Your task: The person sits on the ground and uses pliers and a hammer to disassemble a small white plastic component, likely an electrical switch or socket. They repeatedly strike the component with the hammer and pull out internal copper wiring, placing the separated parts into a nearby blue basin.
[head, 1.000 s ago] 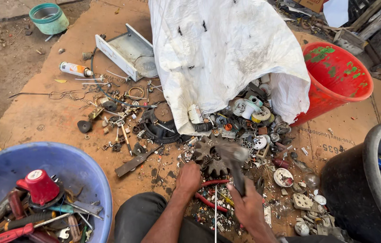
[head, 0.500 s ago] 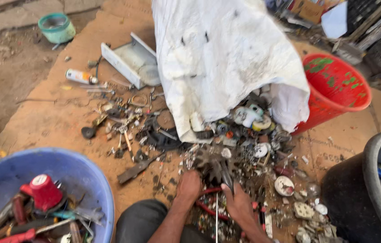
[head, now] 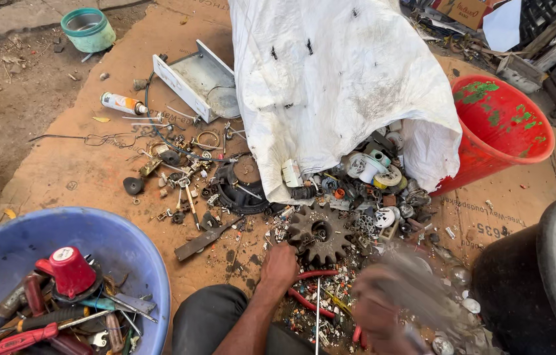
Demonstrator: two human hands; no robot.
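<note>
On a cardboard sheet [head: 81, 177] strewn with scrap, head view: my left hand [head: 279, 266] sits closed in the pile beside a dark toothed gear [head: 320, 233]; whether it grips anything I cannot tell. My right hand [head: 383, 309] is a blur, its state unreadable. I judge sorting is under way; the next pick calls for a clean grasp. A blue basin [head: 2, 243] of parts sits left, a white sack [head: 330, 85] beyond.
</note>
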